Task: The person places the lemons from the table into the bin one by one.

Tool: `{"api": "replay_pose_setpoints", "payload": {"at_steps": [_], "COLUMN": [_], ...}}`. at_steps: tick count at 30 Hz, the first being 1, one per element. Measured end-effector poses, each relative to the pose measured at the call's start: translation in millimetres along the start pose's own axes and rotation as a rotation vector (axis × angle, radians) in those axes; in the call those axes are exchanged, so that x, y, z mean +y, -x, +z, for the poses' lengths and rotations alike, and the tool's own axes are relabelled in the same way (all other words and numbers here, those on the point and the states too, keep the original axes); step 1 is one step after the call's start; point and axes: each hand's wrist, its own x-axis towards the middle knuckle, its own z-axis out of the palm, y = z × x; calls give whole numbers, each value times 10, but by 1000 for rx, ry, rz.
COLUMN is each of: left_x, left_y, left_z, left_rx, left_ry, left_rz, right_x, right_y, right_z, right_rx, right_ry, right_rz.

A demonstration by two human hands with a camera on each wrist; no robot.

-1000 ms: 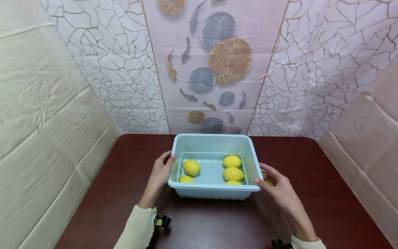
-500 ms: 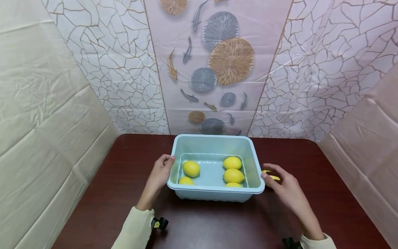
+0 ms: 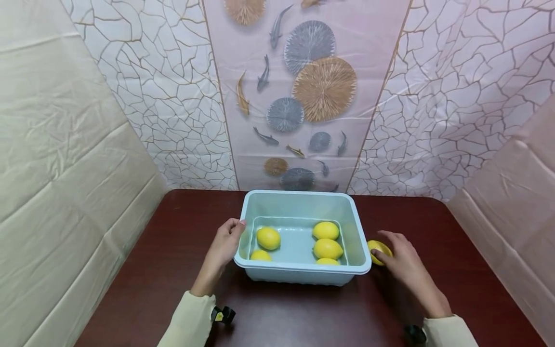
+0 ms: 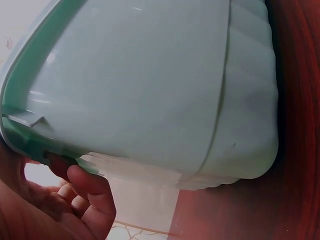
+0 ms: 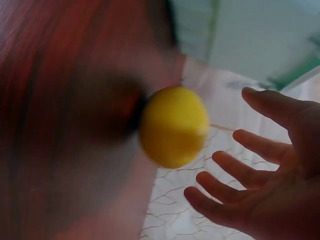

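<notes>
A light blue plastic basin (image 3: pixel 299 276) stands on the table with several yellow lemons inside, two at its left and others stacked in a row at its right. My left hand (image 3: pixel 222 246) grips the basin's left rim, its fingers curled under the lip in the left wrist view. Just outside the basin's right wall, a lone lemon (image 5: pixel 174 127) rests on the tabletop. My right hand (image 3: pixel 406 264) hovers over and beside that lemon; the right wrist view shows its fingers spread and apart from the fruit.
The dark red wooden table (image 3: pixel 295 318) has its back edge behind the basin. A patterned cloth wall (image 3: pixel 286 164) rises beyond it, and beige cloth walls (image 3: pixel 78 202) flank both sides.
My right hand has let go of the basin's right rim and moved right, over the lone lemon, which shows more now. The left hand keeps its grip on the basin.
</notes>
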Motion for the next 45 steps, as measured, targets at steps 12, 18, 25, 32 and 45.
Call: {"api": "replay_pose_setpoints", "payload": {"at_steps": [12,18,25,32,45], "left_x": [-34,-35,-49,-31,-15], "left_y": [86,86,49,59,65], "left_z": [6,19,27,18,14], "left_rx": [-4,-1,-4,-2,1], "left_ry": [5,20,11,8,18], "left_rz": [-18,-22,-17,-2,10], "right_x": [262,270,315,324,205], "right_y": [-35,-54,-6,26,84], "right_z": [219,205,227,215,87], "right_rx": [-48,-59,-44,21,90], "right_ry": [44,65,74,68,53], "right_rz": [36,35,23,41,15]}}
